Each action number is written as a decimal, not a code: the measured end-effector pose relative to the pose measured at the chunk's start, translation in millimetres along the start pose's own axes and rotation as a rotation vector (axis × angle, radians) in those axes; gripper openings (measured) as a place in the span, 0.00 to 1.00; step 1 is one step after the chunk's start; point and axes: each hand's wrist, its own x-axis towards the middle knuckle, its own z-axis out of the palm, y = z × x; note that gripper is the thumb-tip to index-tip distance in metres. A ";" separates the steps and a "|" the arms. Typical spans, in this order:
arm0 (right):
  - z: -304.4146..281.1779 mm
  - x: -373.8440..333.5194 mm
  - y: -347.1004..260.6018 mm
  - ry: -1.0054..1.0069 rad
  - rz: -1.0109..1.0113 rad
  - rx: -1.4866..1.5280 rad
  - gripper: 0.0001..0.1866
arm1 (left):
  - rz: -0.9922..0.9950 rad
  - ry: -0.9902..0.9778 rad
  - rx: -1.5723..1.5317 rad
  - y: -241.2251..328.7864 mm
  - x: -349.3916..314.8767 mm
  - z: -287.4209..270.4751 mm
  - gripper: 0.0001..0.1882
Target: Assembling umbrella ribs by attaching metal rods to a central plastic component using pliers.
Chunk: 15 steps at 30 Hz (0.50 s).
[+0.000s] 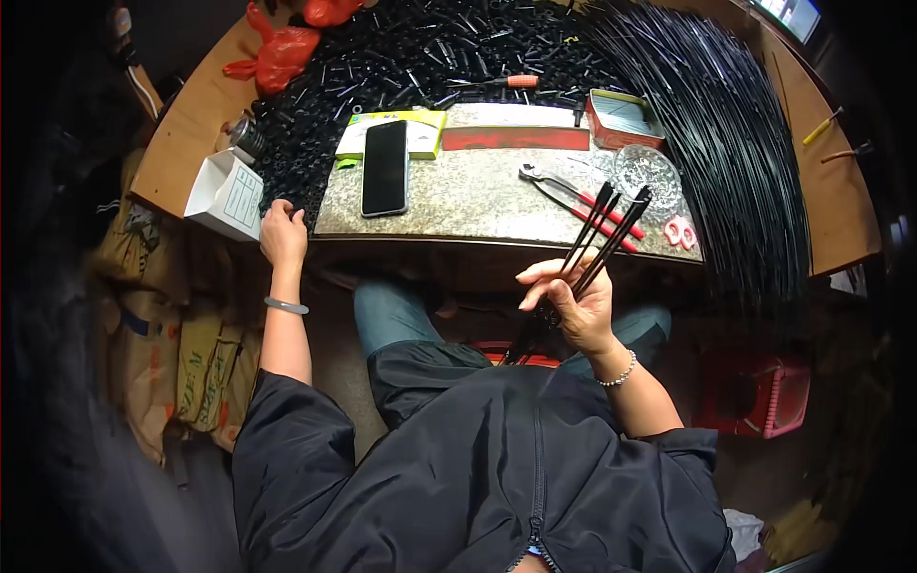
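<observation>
My right hand [585, 304] is closed around several thin black rods [600, 239], held at a tilt above my lap. Their upper ends reach over the table's front edge, and their lower ends hang between my knees. At the table's left front, my left hand [284, 232] is bent down with its fingertips at a heap of small black ring-like parts [287, 158]. The fingers look pinched together; whatever is between them is too small or hidden to make out. A white cardboard box [224, 196] stands just left of that hand.
Pliers with red handles [583, 203], a phone [385, 168], a clear glass dish [647, 172] and pink-handled scissors [679, 232] lie on the speckled board [458, 205]. Long black rods [731, 143] cover the right side. Black tubular parts [420, 57] pile up behind. A red plastic basket [759, 396] stands lower right.
</observation>
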 end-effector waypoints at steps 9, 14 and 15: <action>6.1 1.9 -2.4 -0.067 0.061 -0.002 0.13 | -0.031 -0.478 -1.822 174.6 -13.4 -97.0 0.13; 13.6 3.7 2.4 -0.100 0.055 0.042 0.15 | 0.390 -0.836 -1.869 251.3 -17.1 -130.6 0.18; 14.8 3.5 3.2 -0.099 0.057 0.042 0.16 | 0.469 -0.828 -1.792 261.8 -17.9 -129.0 0.18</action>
